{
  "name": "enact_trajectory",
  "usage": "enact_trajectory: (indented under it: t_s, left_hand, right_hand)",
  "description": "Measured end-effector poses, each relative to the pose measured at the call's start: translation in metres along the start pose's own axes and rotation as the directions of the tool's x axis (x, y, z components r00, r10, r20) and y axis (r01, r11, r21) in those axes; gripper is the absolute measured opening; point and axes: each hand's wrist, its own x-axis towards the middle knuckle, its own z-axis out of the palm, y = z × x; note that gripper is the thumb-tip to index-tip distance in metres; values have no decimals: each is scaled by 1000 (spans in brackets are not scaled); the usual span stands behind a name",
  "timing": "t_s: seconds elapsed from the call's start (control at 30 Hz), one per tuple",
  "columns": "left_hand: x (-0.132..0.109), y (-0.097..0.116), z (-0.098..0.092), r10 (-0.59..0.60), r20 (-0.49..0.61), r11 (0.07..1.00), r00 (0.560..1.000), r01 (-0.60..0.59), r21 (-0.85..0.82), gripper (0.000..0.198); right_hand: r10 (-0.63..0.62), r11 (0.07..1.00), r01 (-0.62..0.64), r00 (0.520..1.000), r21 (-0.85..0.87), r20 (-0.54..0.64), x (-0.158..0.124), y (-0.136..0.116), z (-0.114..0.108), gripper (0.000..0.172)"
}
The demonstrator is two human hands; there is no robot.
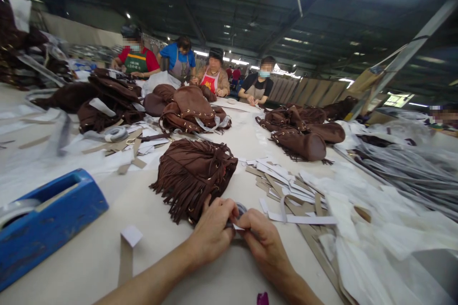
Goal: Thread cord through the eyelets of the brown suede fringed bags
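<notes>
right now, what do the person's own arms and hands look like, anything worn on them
The left hand and right hand are ungloved; the left forearm and right forearm show no sleeve, watch or bracelet within the frame.

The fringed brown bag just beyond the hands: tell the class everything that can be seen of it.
The dark brown bag looks soft and matt, like suede or something similar. Long, narrow strips form a thick fringe spreading toward the picture's left and lower edge. Gold-coloured eyelets dot its right and near parts. It lies slumped on the pale table. The left hand overlaps its near edge; whether they touch is unclear. Its inside and underside are hidden.
</notes>
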Motion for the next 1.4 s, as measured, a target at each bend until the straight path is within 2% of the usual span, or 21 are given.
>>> enact_trajectory:
  t_s: [0.1,0.17,0.27,0.4,0.57,0.67,0.77,0.87,1.03,1.23,1.33,1.4]
  left_hand:
    - [3,-1,-1,17,0,1000,1000,-17,-1,28]
    - [3,-1,-1,24,4,1000,1000,-24,13,27]
    - [3,-4,1,26,3,999,1000,-26,32,25]
    - [3,-9,5,56,1,998,998,-56,-3,27]
    - [3,-11,4,79,25,995,997,-77,-70,27]
    - [3,-9,-2,115,70,989,991,-108,-98,28]
    - [3,-7,-8,143,120,988,982,-135,-77,31]
    - [2,-4,-14,173,160,985,972,-169,-40,28]
    - [-1,0,-8,327,171,925,929,-352,141,12]
    - [-5,12,3,259,183,819,948,-316,479,10]
    - [-3,16,1,271,214,754,938,-345,559,17]
    - [-3,13,-2,316,218,733,923,-384,562,22]
  right_hand:
    - [-215,969,217,976,-122,32,-1,3,-4,21]
    - [-308,932,316,949,-178,72,0,2,-7,20]
    - [-377,890,393,919,-232,114,0,-2,-10,17]
    - [-415,863,434,901,-257,125,-2,-5,-10,17]
    - [-412,863,437,899,-255,146,-7,-7,-12,20]
    - [-348,881,400,910,-253,227,-12,-11,-17,25]
    - [-289,905,359,913,-229,287,-15,-14,-21,31]
    - [-294,912,353,918,-212,266,-15,-13,-21,31]
    - [-286,909,348,921,-228,265,-13,-13,-20,30]
    - [-230,947,276,940,-165,252,-9,-11,-25,28]
    - [-184,971,213,956,-109,229,-11,-15,-36,30]
    - [-151,974,174,975,-144,160,-19,-24,-52,33]
